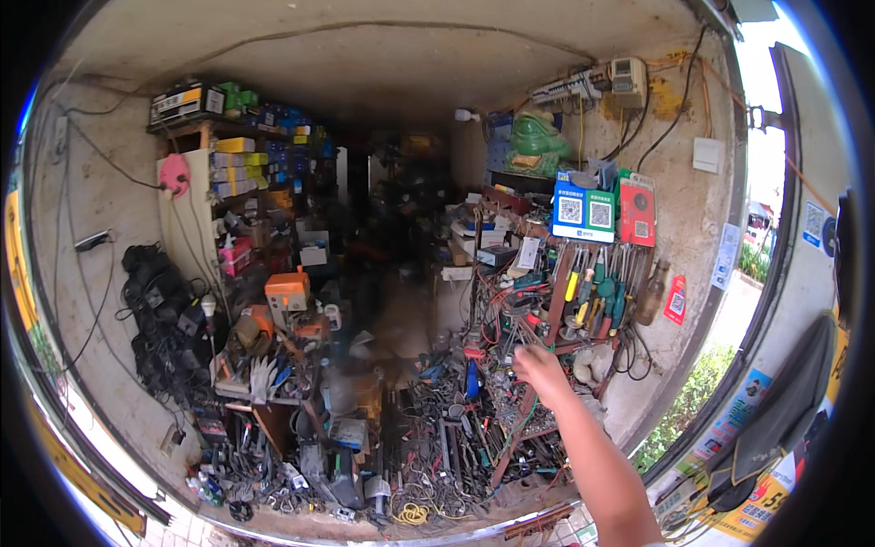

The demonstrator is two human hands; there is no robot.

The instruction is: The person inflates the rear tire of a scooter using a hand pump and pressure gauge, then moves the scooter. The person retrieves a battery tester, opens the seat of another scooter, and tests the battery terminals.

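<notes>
My right hand (540, 372) reaches in over a heap of small metal parts and tools (497, 392) on the right side of the workshop. Its fingers are curled together, and whatever may be in them is too small to make out. Just beyond the hand, screwdrivers (571, 286) with yellow, green and teal handles stand upright in a rack. A red-handled tool (474, 351) and a blue tool (472, 379) lie left of the hand. My left hand is out of view.
Orange machine (288, 290) and white gloves (262, 378) sit on the left bench. Black bags or cables (155, 310) hang on the left wall. Payment signs (583, 208) and a brown bottle (651, 296) are above right. Yellow cord (412, 514) lies at the front edge.
</notes>
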